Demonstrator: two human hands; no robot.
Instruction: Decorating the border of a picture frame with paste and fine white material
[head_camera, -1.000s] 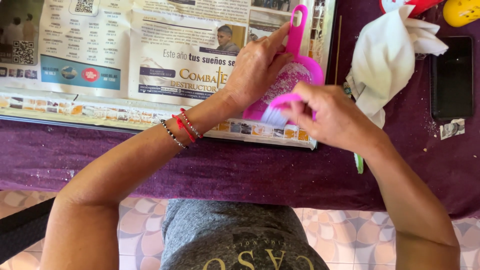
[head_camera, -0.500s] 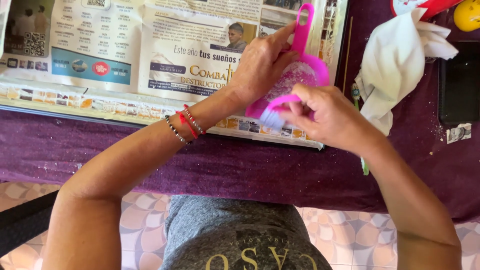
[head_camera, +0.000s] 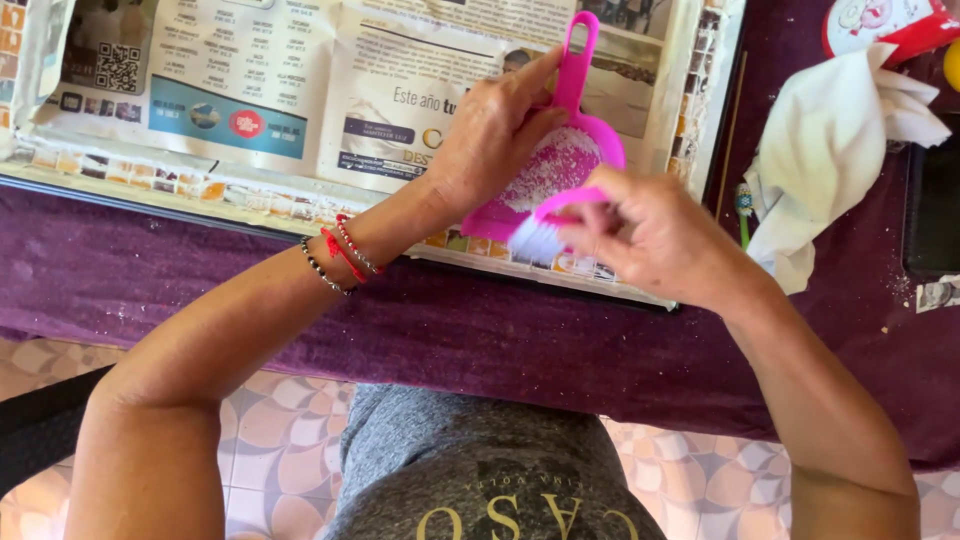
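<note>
Holding item one, a pink dustpan (head_camera: 560, 165) (bowl dusted with white grit), the left hand (head_camera: 490, 130) has its grip closed around the handle, near the right edge of a newspaper sheet (head_camera: 300, 90). Item two: small pink brush (head_camera: 545, 225), pale bristles at the pan's lip, pinched in the right hand (head_camera: 650, 235), grip closed, though the fingers hide most of it. Item three: white cloth (head_camera: 830, 150), crumpled on the purple-covered bench (head_camera: 500, 330), well right of both hands.
</note>
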